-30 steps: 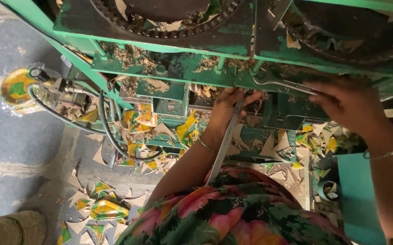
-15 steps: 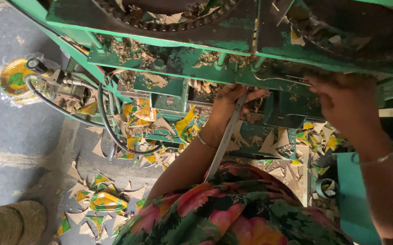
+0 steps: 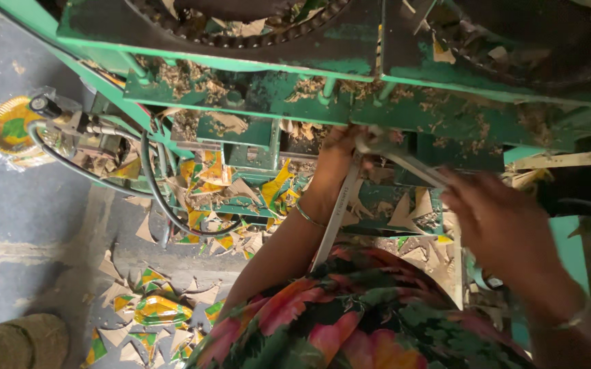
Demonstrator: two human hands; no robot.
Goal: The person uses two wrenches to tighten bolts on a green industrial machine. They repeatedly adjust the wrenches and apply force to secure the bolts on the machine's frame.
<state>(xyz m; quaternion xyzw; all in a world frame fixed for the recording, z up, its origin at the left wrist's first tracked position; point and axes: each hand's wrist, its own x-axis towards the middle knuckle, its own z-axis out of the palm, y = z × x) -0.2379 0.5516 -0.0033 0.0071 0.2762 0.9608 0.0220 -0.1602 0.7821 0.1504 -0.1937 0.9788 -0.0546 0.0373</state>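
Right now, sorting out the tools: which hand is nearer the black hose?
Left. The left hand is just right of the black hose; the right hand is farther right.

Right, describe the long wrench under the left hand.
The long wrench is a flat, slim bar of dull grey metal with lettering stamped along its shank. It runs slanted from above the flowered lap up to the green machine frame. The left hand grips its upper end, hiding the head; the lower end hangs free beside the forearm.
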